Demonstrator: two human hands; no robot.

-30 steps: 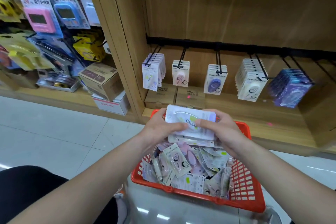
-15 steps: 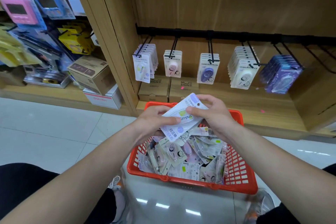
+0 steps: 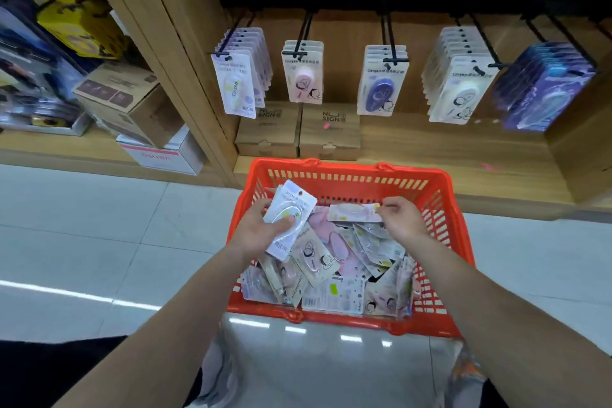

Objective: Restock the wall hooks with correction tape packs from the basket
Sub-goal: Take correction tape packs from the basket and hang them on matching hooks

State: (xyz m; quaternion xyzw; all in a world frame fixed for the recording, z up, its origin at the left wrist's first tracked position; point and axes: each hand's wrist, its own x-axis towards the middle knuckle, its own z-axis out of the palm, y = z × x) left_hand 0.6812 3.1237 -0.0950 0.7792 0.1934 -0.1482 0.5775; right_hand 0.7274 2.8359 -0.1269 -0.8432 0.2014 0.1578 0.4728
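Behind the red basket (image 3: pixel 440 195), wall hooks (image 3: pixel 306 30) carry hanging correction tape packs. The basket holds a loose heap of packs (image 3: pixel 331 275). Above its left side, the left hand (image 3: pixel 258 235) grips a white pack (image 3: pixel 289 217), perhaps several stacked. Above its right side, the right hand (image 3: pixel 402 222) pinches a flat pack (image 3: pixel 352 212) by one end.
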